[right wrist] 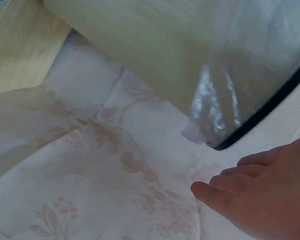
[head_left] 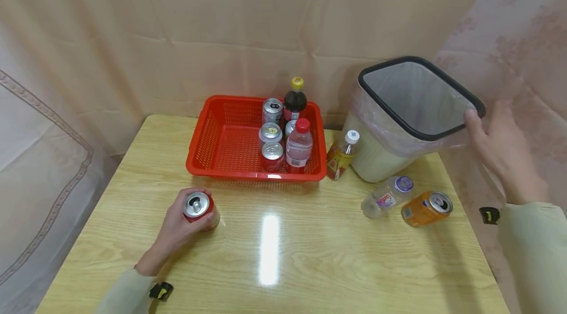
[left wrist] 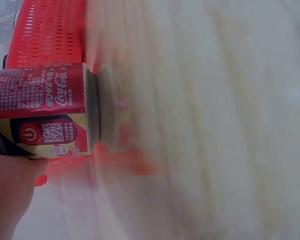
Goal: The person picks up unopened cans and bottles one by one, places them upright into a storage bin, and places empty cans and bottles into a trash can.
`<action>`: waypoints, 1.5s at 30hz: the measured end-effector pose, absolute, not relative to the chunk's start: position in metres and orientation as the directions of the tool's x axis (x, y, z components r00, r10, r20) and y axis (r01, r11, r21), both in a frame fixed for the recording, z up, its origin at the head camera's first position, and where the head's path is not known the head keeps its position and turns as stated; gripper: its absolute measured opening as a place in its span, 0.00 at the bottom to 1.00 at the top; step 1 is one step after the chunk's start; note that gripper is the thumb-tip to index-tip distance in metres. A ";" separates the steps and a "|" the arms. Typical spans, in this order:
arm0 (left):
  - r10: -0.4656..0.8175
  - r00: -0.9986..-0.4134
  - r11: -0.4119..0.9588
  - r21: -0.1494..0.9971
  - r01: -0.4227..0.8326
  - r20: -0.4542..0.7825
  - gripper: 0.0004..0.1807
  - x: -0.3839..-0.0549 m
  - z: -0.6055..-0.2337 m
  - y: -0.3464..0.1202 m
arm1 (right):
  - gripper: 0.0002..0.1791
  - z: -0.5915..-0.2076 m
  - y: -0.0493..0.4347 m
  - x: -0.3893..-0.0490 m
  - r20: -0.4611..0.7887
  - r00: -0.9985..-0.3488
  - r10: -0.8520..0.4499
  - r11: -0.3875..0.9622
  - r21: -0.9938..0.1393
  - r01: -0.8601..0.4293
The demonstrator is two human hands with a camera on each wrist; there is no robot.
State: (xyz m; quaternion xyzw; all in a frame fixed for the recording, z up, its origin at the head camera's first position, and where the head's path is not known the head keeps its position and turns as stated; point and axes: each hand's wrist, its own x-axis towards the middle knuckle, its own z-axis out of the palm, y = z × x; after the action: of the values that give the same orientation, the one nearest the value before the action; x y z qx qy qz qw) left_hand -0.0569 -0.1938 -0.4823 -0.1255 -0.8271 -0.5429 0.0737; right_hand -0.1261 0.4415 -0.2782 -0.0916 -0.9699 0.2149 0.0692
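Observation:
My left hand point(head_left: 177, 223) grips a red Coca-Cola can point(head_left: 199, 208) upright on the near left of the table. Its opened top faces up. In the left wrist view the printed side of the can point(left wrist: 45, 110) shows, its base at the wood surface. Over at the right, my right hand point(head_left: 505, 144) is at the black rim of a cream trash bin point(head_left: 374, 156) lined with a clear bag. The thumb overlaps the rim's corner in the head view. From the right wrist, the fingers point(right wrist: 245, 172) look extended, below the rim, holding nothing.
A red plastic basket point(head_left: 197, 151) holds several cans and bottles in its right part. Beside it stands a bottle with a white cap point(head_left: 340, 156). A clear bottle with a purple cap point(head_left: 385, 198) and an orange can point(head_left: 425, 208) are before the bin. Curtains enclose the table point(head_left: 328, 265).

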 end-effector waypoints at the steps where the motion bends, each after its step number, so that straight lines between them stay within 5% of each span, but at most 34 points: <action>1: 0.123 -0.957 0.375 0.881 0.289 0.262 0.32 -0.057 -0.480 -0.193 | 0.43 -0.280 0.443 -0.129 0.095 -0.977 0.191 0.894 -0.429 0.133; 18: 0.301 -0.846 0.263 0.814 0.518 0.441 0.37 -0.082 -0.385 -0.153 | 0.40 -0.292 0.448 -0.143 0.070 -0.991 0.112 0.897 -0.437 0.070; 38: 0.395 -0.479 -0.160 0.572 0.804 0.784 0.37 -0.111 -0.291 -0.045 | 0.41 -0.298 0.443 -0.143 0.081 -0.994 0.071 0.903 -0.428 0.029; 45: 0.396 -0.428 -0.240 0.542 0.805 0.812 0.36 -0.121 -0.271 -0.011 | 0.40 -0.299 0.439 -0.144 0.099 -0.993 0.066 0.908 -0.418 0.018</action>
State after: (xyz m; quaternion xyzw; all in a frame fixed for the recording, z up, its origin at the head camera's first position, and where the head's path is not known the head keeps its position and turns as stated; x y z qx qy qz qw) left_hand -0.1213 -0.0107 -0.2712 -0.5070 -0.5926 -0.6025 0.1698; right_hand -0.1441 0.4393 -0.2988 -0.0216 -0.9752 0.2130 0.0557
